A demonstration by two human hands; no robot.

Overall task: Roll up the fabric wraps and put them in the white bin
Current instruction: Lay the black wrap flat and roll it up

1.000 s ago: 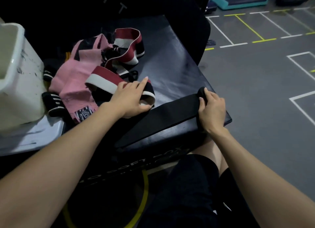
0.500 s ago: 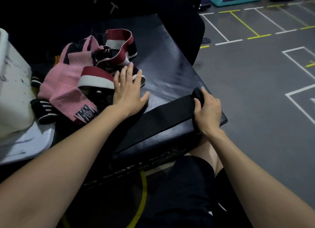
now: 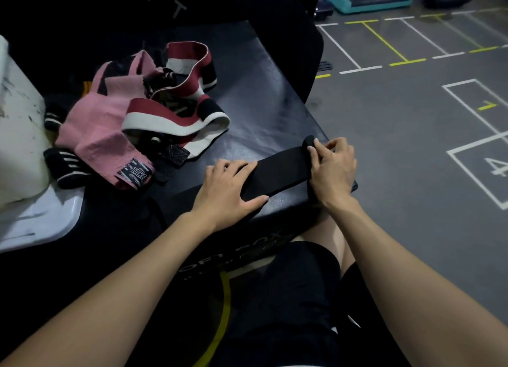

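Rolling step under way: right hand pinches the started roll at the 2 o'clock end of the flat black fabric wrap; left hand lies flat, fingers straight, pressing its 8 o'clock end to the black padded worktop. Next move probably needs an even roll toward the left hand. White plastic bin stands at 9 o'clock. Grey floor carries painted lines.

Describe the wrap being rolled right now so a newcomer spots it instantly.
Find the black padded box. Along its near edge lies the black wrap, flat under the left hand, its rolled end pinched by the right hand. Unlike the pile, it's plain black.
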